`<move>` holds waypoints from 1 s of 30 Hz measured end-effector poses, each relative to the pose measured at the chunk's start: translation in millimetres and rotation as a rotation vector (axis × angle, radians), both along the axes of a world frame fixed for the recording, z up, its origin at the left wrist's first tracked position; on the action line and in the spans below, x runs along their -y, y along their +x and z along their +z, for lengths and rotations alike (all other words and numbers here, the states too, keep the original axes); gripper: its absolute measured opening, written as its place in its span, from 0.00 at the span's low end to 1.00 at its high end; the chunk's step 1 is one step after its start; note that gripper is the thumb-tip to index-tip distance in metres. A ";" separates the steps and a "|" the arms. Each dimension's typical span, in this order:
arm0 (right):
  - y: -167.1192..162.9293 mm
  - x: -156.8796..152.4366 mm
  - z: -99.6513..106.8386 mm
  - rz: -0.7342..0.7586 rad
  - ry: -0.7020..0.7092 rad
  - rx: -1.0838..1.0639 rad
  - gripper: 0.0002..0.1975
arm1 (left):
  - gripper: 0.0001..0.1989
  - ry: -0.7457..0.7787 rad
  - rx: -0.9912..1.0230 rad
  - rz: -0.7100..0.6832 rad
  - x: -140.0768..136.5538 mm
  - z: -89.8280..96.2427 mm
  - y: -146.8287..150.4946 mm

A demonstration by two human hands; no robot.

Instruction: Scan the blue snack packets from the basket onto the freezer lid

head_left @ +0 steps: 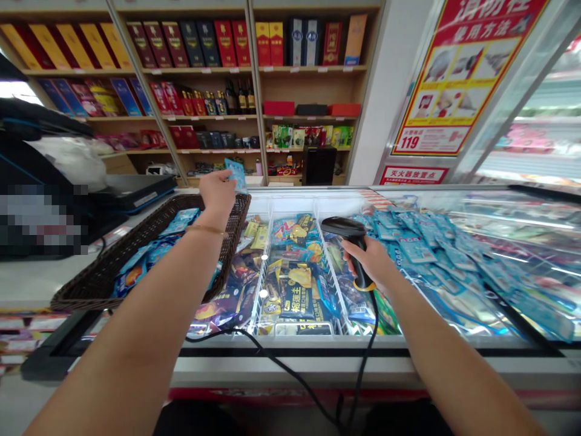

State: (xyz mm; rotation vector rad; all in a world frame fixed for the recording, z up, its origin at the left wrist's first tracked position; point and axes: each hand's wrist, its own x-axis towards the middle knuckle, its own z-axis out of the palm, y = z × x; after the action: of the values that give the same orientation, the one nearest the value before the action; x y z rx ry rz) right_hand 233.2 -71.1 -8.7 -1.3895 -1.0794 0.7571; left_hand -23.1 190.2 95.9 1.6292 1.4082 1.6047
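My left hand (216, 191) is closed on a small light-blue packet (236, 174), raised above the far end of a dark wicker basket (86, 278). Inside the basket lie several blue packets (181, 221), partly hidden by my left forearm. In my right hand (370, 261) is a black barcode scanner (344, 229) with a yellow ring at its base. Its head points left, toward the raised packet, and a black cable (370, 345) hangs from its handle. Right of the scanner, a spread pile of light-blue packets (417, 245) lies on the freezer's glass top.
Below my hands is a chest freezer (290, 366) with bagged ice creams (295, 297) between white wire dividers. A dark machine (40, 169) stands at the left. Behind are shelves of boxed bottles (195, 45) and a red fire-safety sign (467, 72) on the wall.
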 end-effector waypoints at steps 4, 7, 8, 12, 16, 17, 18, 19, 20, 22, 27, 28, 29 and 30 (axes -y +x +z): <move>0.7 0.7 2.4 -0.003 0.006 -0.033 0.19 | 0.19 -0.122 0.303 -0.350 42.0 6.5 54.7; 2.6 0.6 4.0 -0.017 0.015 -0.070 0.19 | 0.26 -0.279 0.469 -0.464 74.8 -26.0 91.1; 2.9 0.5 4.3 -0.021 0.016 -0.081 0.19 | 0.28 -0.324 0.518 -0.453 83.4 -42.0 100.3; 0.1 0.0 3.2 -0.021 -0.012 -0.058 0.18 | 0.23 -0.456 0.660 -0.397 99.1 -105.5 119.3; -6.0 0.3 1.1 -0.009 -0.042 0.055 0.17 | 0.20 -0.448 0.719 -0.471 92.3 -134.0 116.8; -7.1 0.6 0.7 -0.008 -0.050 0.082 0.16 | 0.21 -0.444 0.722 -0.477 89.9 -135.7 115.1; -7.8 0.8 0.3 -0.008 -0.059 0.104 0.16 | 0.21 -0.446 0.727 -0.477 87.7 -136.3 113.7; -8.3 1.1 -0.1 -0.010 -0.065 0.122 0.16 | 0.21 -0.452 0.734 -0.472 86.1 -136.4 112.6; -8.6 1.3 -0.5 -0.013 -0.069 0.136 0.15 | 0.21 -0.461 0.744 -0.465 84.9 -136.4 112.0; -8.7 1.6 -1.2 -0.019 -0.065 0.156 0.15 | 0.20 -0.473 0.762 -0.456 84.0 -136.8 111.8; -8.6 1.5 -1.5 -0.028 -0.056 0.157 0.15 | 0.19 -0.470 0.740 -0.479 84.2 -140.7 112.7; -8.6 1.5 -1.5 -0.033 -0.064 0.157 0.15 | 0.19 -0.467 0.730 -0.487 84.3 -141.2 112.5; -8.7 1.5 -1.4 -0.038 -0.070 0.156 0.16 | 0.20 -0.464 0.722 -0.495 84.5 -141.5 112.4; -8.9 1.6 -1.4 -0.042 -0.073 0.151 0.15 | 0.21 -0.463 0.715 -0.502 84.7 -141.6 112.2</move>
State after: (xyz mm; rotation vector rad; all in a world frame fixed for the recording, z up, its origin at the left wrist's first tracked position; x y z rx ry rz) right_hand 224.4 -72.7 -10.0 -1.5468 -1.1454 0.6752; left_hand 89.1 105.5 -45.7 0.8950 0.8166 1.2454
